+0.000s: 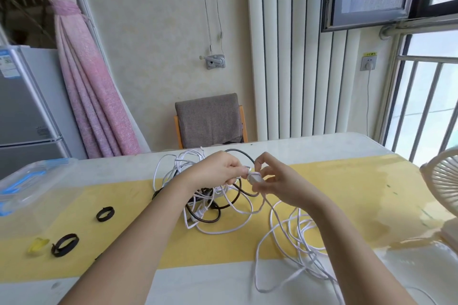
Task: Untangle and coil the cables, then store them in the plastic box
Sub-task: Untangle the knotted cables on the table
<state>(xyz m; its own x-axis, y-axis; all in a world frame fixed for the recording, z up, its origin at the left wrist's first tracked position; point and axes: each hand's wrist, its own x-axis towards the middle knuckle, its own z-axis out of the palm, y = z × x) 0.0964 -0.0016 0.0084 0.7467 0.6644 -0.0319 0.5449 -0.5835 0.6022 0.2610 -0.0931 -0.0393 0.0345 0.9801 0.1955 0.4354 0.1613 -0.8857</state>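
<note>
Winding thin white cable point(301, 230) into a small coil point(254, 177) above the tangle point(198, 200).
The left hand point(218, 171) pinched the strand and the right hand point(277, 182) curled round the coil; the cord looked light, limp and springy, best gripped across its loops.

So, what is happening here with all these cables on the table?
A person is working on a white cable: the left hand pinches it and the right hand holds a small wound part of it, just above the table. Under the hands, white and black cables lie in a tangled heap. The plastic box stands at the left; I see no cable in it.
</note>
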